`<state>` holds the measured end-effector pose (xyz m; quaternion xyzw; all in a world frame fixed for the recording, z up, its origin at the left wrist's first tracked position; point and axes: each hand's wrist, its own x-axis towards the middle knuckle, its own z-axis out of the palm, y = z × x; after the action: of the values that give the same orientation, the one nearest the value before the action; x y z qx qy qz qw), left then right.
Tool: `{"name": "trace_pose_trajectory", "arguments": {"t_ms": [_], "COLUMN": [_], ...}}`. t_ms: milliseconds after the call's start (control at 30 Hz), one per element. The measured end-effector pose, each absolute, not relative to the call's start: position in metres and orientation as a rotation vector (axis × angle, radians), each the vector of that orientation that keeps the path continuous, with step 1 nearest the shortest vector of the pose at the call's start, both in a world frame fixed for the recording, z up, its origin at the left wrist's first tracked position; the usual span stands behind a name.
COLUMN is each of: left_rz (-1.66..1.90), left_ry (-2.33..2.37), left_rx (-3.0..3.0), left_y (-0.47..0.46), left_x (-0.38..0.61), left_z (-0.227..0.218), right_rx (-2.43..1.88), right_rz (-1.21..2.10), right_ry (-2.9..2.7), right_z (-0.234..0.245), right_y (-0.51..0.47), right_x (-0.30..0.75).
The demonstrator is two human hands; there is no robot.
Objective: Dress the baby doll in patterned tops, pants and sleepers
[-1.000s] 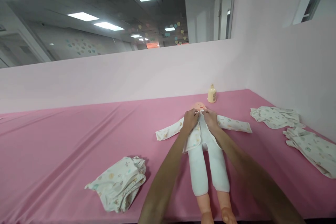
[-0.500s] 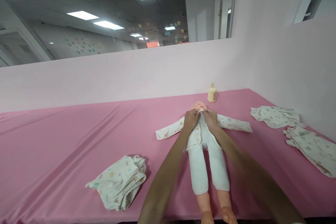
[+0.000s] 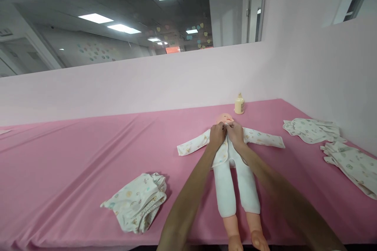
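- Two hands, the left hand and the right hand, were close together at the doll's neckline, fingers bent and pinching the collar edges of one patterned jacket.
- One doll lay face up on the tabletop, its head toward the wall and its two bare feet toward the near edge.
- The jacket was on the doll, its front parted over white fabric; two sleeves stretched out sideways, a left-hand one in view and a right-hand one.
- Two white-covered legs lay slightly apart, the shins bare below.
- Three patterned cloth bundles lay around: one folded bundle at the left near side, plus a far bundle and a near bundle along the right, close to each other.
- One pale yellow bottle stood upright beyond the doll's head, near the wall.
- The hands covered most of the doll's chest and neck, and exactly what lay between the fingertips was too small to make out.
- The lower face was partly hidden behind the fingers.
- The frame cut off both forearms and the toes at the bottom, and the near bundle at the right.
- A pale scrap at the left edge could not be identified.
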<state>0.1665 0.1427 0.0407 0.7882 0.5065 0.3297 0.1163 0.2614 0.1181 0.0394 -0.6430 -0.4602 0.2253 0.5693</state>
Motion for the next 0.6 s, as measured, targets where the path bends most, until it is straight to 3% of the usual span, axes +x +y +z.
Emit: {"name": "trace_pose_trajectory", "arguments": {"t_ms": [600], "left_rz": [0.937], "left_ry": [1.104], "left_rx": [1.742], "left_y": [0.155], "left_x": [0.147], "left_z": [0.042], "right_rx": [-1.763], "right_rz": [0.289], "right_ry": [-1.588], "right_z": [0.052], "right_y": [0.1], "right_x": [0.258]}}
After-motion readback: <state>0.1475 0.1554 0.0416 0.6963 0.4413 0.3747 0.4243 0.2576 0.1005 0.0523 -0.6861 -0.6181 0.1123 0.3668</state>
